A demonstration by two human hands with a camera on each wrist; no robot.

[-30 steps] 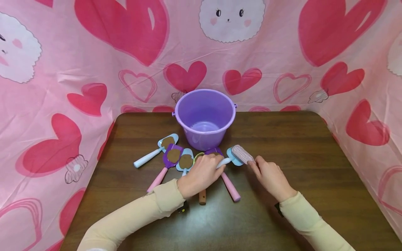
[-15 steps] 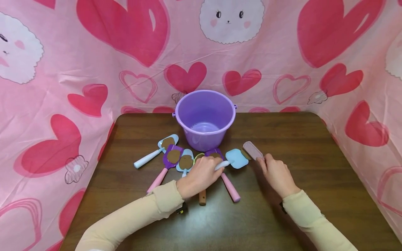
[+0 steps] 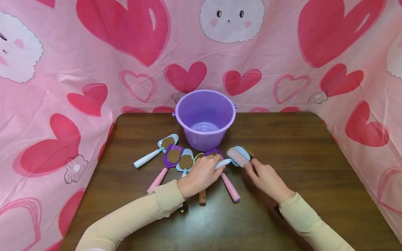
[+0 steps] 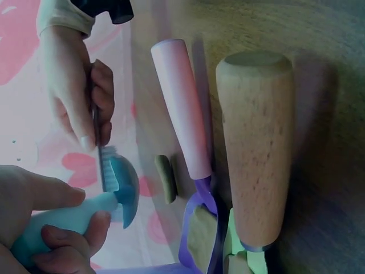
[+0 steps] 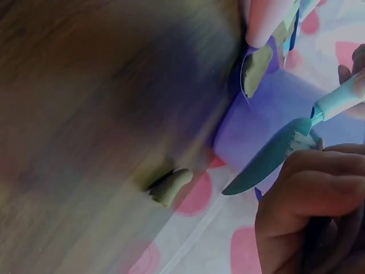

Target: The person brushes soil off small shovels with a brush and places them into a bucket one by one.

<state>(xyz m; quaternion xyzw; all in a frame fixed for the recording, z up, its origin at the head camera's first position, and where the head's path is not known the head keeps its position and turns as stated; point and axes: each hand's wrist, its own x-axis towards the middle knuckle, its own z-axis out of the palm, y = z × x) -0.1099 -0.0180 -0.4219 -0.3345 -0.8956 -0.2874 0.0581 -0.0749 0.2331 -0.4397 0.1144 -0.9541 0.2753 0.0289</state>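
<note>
Near the middle of the table, my left hand (image 3: 202, 174) grips the pale blue handle of a small toy shovel (image 4: 124, 188), its blade tilted up. My right hand (image 3: 267, 179) pinches a flat, pale pinkish-grey brush (image 3: 237, 156). In the left wrist view its white bristles meet the inner face of the blade. A brown clay-like lump (image 5: 171, 186) lies on the table just beyond the blade. Under and beside my left hand are a pink-handled purple shovel (image 3: 230, 186) and a wooden-handled tool (image 4: 254, 148) with a green head.
A purple bucket (image 3: 204, 139) stands behind the hands. To the left lie more toy shovels, a light blue one (image 3: 147, 158), a purple one (image 3: 158, 177) and another blue one (image 3: 186, 162), with brown patches on their blades. A pink heart-print cloth (image 3: 282, 52) surrounds the table.
The brush moved off the blade to the right, then came back over it. A brown lump, first glimpsed at the blade's right edge, now lies beyond it. The left hand stays about still.
</note>
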